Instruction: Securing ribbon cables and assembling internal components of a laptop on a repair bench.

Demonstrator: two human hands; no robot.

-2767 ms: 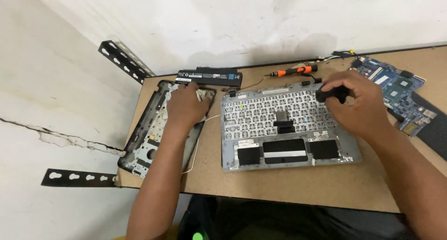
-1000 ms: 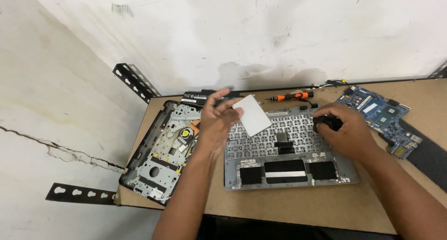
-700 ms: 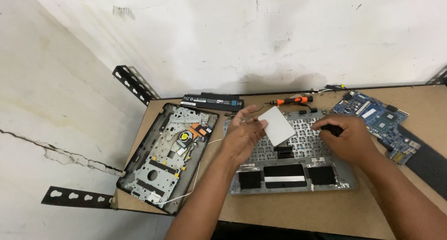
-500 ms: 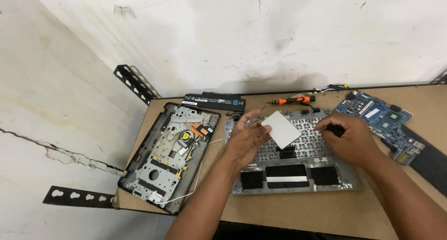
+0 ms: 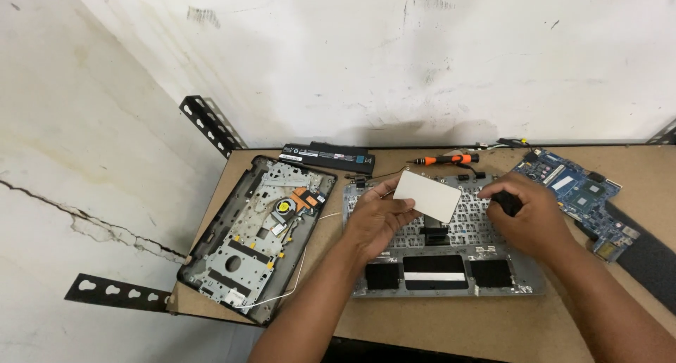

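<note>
A pale grey panel [image 5: 427, 195], flat and rectangular with rounded corners, is held up in the left hand [image 5: 377, 218], pinched at its near-left edge between thumb and fingers. It hangs tilted just above the upper middle of the keyboard frame [image 5: 443, 247], clear of the metal. That frame lies face down on the counter [image 5: 451, 321], showing the grey back of the keys and three black patches along its near edge.

The right hand [image 5: 528, 211] rests on the frame's upper right part, fingers curled around a small black piece [image 5: 508, 202]; what that piece is cannot be made out.

Left of the frame sits an opened laptop base [image 5: 257, 236], angled, with a metal plate, a round fan and a copper strip showing inside. A thin white wire [image 5: 299, 271] runs along its right side. Behind it, against the wall, lies a long black battery [image 5: 326, 157]. An orange-handled screwdriver [image 5: 446, 159] lies just beyond the frame's far edge. To the right, a blue circuit board [image 5: 581, 197] rests on the counter, with a black pad [image 5: 648, 257] near it at the edge. A perforated black bracket [image 5: 210, 126] is fixed to the wall at the counter's far-left corner.
</note>
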